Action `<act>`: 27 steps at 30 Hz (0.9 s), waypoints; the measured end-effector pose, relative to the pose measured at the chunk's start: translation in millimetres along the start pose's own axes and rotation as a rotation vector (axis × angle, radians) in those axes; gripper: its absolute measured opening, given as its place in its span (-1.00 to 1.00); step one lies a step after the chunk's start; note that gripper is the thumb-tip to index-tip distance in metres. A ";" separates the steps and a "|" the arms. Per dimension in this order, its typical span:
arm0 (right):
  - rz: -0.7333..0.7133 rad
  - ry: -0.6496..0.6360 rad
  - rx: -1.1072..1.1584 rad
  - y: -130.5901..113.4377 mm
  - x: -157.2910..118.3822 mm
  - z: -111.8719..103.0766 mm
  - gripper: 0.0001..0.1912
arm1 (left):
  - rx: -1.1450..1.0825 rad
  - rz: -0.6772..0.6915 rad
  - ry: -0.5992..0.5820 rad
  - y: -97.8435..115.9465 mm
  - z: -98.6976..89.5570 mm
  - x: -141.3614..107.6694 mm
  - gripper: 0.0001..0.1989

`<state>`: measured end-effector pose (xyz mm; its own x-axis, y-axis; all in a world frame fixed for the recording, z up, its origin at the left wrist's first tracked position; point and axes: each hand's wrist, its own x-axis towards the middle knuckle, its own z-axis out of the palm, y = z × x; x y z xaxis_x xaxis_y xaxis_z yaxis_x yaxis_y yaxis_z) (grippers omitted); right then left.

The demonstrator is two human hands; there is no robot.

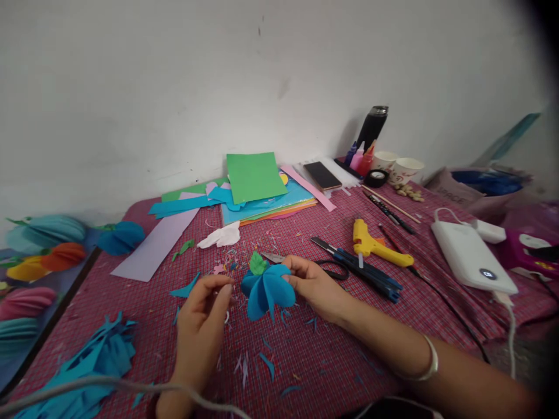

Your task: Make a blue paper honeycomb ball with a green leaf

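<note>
A blue folded-paper shape point(271, 289) with several fanned leaves and a green paper leaf point(258, 263) on top is held above the table. My right hand point(314, 285) pinches its right edge between thumb and fingers. Just left of the paper shape is my left hand point(201, 326), its thumb and index finger curled towards each other with a gap to the shape; whether anything small is between them is hidden. Scissors point(274, 257) lie partly behind my right hand. Small paper scraps point(267, 365) are scattered below and around.
Green paper point(255, 176) tops stacked sheets at the back. Right of my hands lie a blue-black cutter point(367, 276), a yellow glue gun point(379, 247) and a white power bank point(474, 256). Blue cut strips point(96, 361) pile up front left. A pale cable point(113, 381) crosses the lower left.
</note>
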<state>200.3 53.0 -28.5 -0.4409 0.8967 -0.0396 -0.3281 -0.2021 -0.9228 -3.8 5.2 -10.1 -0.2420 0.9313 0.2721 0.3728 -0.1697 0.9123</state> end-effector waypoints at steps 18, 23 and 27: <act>-0.146 -0.026 -0.002 -1.0 -2.7 -2.4 -0.81 | 0.269 0.595 -0.096 6.3 8.8 -4.7 -0.83; -0.157 -0.044 -0.063 -1.8 -3.9 0.1 -0.92 | 0.279 0.587 0.015 0.0 8.2 -1.0 -0.83; -0.191 -0.142 -0.201 -6.9 -6.3 0.6 -0.80 | 0.261 0.534 -0.020 -3.8 3.3 3.0 -0.82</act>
<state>204.9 48.5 -21.7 -0.5039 0.8443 0.1825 -0.2508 0.0591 -0.9662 -3.0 9.8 -13.7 0.0555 0.7451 0.6646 0.6472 -0.5337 0.5443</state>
